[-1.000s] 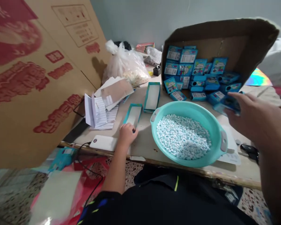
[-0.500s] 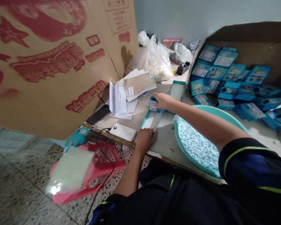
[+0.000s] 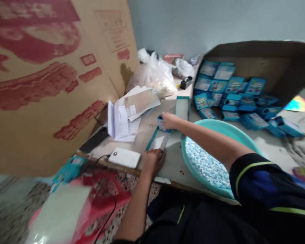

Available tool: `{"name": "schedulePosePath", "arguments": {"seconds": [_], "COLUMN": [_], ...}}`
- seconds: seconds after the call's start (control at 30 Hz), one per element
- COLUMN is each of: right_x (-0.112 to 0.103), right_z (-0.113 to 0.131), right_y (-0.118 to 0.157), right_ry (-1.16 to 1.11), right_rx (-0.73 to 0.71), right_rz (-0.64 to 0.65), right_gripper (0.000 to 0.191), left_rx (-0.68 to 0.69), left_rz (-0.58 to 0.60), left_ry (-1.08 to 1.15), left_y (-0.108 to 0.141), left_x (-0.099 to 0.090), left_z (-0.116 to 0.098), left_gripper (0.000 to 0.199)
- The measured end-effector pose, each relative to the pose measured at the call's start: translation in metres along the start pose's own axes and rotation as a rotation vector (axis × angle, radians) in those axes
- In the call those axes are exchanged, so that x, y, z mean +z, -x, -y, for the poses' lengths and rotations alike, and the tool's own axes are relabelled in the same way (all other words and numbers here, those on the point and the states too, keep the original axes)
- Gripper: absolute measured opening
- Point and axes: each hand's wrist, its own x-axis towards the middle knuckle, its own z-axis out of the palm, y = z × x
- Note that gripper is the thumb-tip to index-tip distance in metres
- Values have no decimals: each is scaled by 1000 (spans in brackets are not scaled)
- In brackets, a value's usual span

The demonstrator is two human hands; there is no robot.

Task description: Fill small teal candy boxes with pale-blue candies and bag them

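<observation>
At the far end of a long, shallow teal tray with a white inside [image 3: 158, 138], my right hand [image 3: 169, 121] grips a small blue box [image 3: 162, 124] with a pale label. The fingers partly cover that box. My left hand [image 3: 152, 160] is closed around the near end of the same tray, close to the table edge. A second teal-edged tray [image 3: 182, 107] lies behind my right wrist. Under my right forearm stands a turquoise basin [image 3: 184, 149] holding many small blue and white pieces [image 3: 205, 166].
A large cardboard box [image 3: 35, 112] rises at the left. At the right, an open carton [image 3: 274, 61] contains several blue boxes [image 3: 231, 84]. Papers [image 3: 139, 101], a white phone-like device [image 3: 124, 158] with a cable and a plastic bag [image 3: 155, 74] are on the table. A red stool [image 3: 104, 196] stands below.
The camera view has shifted, so the scene sits lower and further left. Both hands keep their holds, and the small box remains at the tray's far end.
</observation>
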Motion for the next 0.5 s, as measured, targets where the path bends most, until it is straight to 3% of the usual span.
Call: {"name": "schedulePosePath", "arguments": {"seconds": [0.1, 0.17, 0.27, 0.37, 0.43, 0.5], "right_x": [-6, -17, -37, -45, -40, -30], "right_z": [-30, -70, -147, -212, -237, -246], "right_y": [14, 30, 66, 94, 95, 82], "right_ry": [-44, -76, -96, -98, -116, -143], "right_rx": [-23, -3, 297, 608, 666, 691], "right_rz": [-66, -180, -299, -261, -220, -204], "right_gripper": [57, 64, 51, 42, 46, 67], "left_rx": [34, 109, 258, 322, 300, 264], "left_rz": [-82, -192, -354, -467, -523, -567], "left_ry": [-37, -69, -75, -10, 72, 145], "left_y": [-3, -6, -10, -11, -11, -12], "left_x": [0, 2, 5, 6, 4, 3], "left_z": [7, 13, 20, 23, 25, 29], "left_gripper": [23, 25, 22, 22, 23, 19]}}
